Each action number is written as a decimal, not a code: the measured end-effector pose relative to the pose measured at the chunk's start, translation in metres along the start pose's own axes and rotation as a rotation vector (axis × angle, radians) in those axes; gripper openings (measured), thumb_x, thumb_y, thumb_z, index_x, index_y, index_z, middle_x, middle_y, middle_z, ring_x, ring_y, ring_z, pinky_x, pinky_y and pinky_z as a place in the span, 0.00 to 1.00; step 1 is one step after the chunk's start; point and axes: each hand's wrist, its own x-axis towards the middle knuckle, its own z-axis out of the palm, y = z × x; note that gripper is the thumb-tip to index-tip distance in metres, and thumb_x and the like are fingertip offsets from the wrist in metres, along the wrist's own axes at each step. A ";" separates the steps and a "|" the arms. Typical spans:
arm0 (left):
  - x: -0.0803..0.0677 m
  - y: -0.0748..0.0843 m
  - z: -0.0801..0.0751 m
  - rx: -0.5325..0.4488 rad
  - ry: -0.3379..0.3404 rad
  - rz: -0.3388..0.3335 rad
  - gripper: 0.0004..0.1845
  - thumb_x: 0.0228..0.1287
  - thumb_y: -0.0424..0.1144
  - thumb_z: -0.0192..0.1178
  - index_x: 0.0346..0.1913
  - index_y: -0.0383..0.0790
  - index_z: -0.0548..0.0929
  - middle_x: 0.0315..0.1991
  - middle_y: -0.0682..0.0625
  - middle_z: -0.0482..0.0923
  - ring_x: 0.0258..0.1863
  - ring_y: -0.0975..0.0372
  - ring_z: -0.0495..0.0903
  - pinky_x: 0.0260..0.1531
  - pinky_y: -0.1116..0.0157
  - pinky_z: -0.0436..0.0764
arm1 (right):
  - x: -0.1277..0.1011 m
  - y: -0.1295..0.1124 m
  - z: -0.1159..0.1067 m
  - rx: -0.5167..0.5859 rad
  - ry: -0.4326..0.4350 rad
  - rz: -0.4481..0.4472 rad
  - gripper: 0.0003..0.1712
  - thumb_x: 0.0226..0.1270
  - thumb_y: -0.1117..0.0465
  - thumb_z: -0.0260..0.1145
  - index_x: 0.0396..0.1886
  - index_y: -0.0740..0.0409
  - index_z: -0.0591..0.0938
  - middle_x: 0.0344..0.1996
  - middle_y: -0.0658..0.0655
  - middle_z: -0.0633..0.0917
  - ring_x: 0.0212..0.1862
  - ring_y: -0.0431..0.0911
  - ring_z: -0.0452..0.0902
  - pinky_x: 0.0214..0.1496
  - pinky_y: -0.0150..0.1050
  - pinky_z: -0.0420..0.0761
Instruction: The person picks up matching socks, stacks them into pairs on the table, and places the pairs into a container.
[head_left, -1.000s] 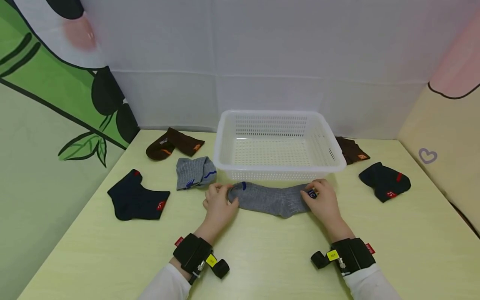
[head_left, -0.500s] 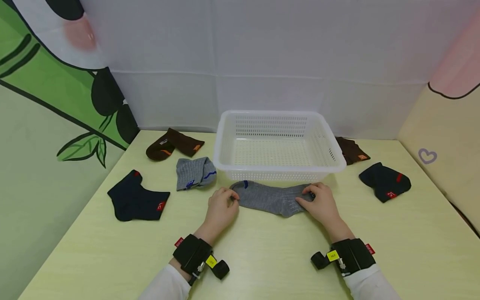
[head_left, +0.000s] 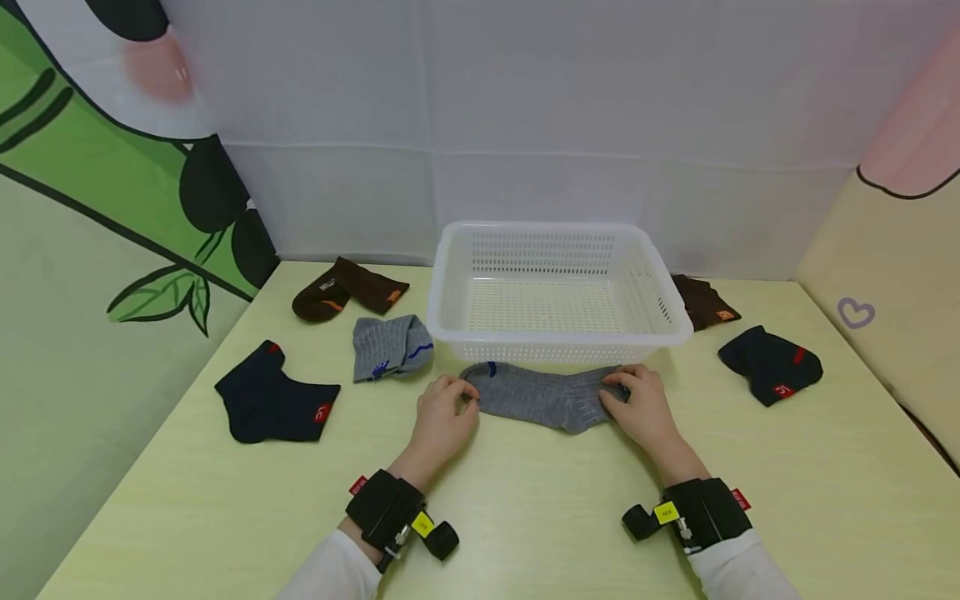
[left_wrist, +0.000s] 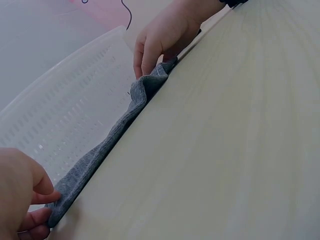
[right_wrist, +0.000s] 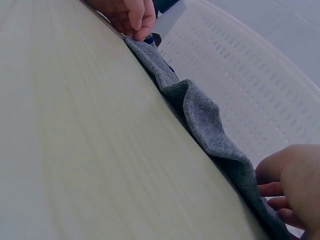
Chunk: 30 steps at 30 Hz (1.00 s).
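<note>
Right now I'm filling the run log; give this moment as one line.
left hand: pinches sock end | right hand: grips other end | grey sock: flat on table | basket: behind sock

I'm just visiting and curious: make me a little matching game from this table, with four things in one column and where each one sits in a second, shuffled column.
Things:
1. white basket
2. stretched grey sock
3. navy sock with red tag
4. folded grey sock

Places:
A. far left part of the table, alone
B. held at its ends by the left hand and the right hand
C. middle of the table, behind the hands
D. just left of the basket

Pairs: 1-C, 2-B, 3-A, 4-D
</note>
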 end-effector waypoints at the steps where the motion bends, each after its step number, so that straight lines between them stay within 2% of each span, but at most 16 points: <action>1: 0.000 0.000 0.000 -0.001 -0.002 -0.002 0.03 0.57 0.32 0.57 0.31 0.39 0.81 0.39 0.44 0.75 0.41 0.51 0.71 0.46 0.50 0.65 | 0.000 0.000 0.000 0.003 -0.002 0.003 0.10 0.58 0.69 0.66 0.38 0.71 0.83 0.46 0.72 0.76 0.51 0.65 0.68 0.55 0.56 0.64; 11: -0.002 0.001 0.000 -0.014 -0.014 -0.008 0.03 0.58 0.32 0.56 0.31 0.39 0.81 0.39 0.43 0.75 0.41 0.51 0.71 0.47 0.49 0.65 | -0.001 0.002 -0.001 0.083 0.055 0.037 0.09 0.62 0.69 0.62 0.39 0.70 0.81 0.46 0.73 0.76 0.50 0.65 0.69 0.54 0.57 0.65; 17: -0.002 0.001 -0.001 -0.034 -0.002 -0.007 0.04 0.59 0.32 0.55 0.31 0.39 0.81 0.39 0.43 0.75 0.42 0.51 0.72 0.49 0.49 0.64 | 0.001 0.001 -0.002 0.095 0.076 0.026 0.08 0.61 0.70 0.62 0.38 0.71 0.81 0.44 0.73 0.77 0.48 0.65 0.71 0.52 0.58 0.67; 21: -0.001 0.002 -0.002 -0.059 0.017 0.001 0.04 0.59 0.31 0.55 0.32 0.38 0.81 0.39 0.43 0.76 0.42 0.51 0.73 0.49 0.51 0.68 | 0.001 0.001 -0.003 0.099 0.073 0.034 0.08 0.61 0.70 0.62 0.38 0.71 0.81 0.44 0.73 0.77 0.49 0.65 0.71 0.52 0.57 0.68; 25: 0.001 0.004 -0.008 -0.100 0.038 0.024 0.04 0.61 0.31 0.56 0.32 0.37 0.81 0.39 0.43 0.75 0.44 0.50 0.74 0.47 0.53 0.72 | 0.002 0.001 -0.002 0.102 0.073 0.039 0.08 0.61 0.70 0.62 0.38 0.71 0.81 0.44 0.72 0.77 0.49 0.65 0.71 0.52 0.57 0.69; 30: 0.007 0.002 -0.024 -0.140 0.066 0.027 0.05 0.62 0.31 0.55 0.35 0.33 0.81 0.42 0.41 0.74 0.49 0.48 0.73 0.51 0.51 0.70 | 0.002 0.000 -0.002 0.103 0.076 0.030 0.08 0.61 0.70 0.62 0.37 0.71 0.81 0.44 0.73 0.77 0.48 0.65 0.71 0.52 0.58 0.68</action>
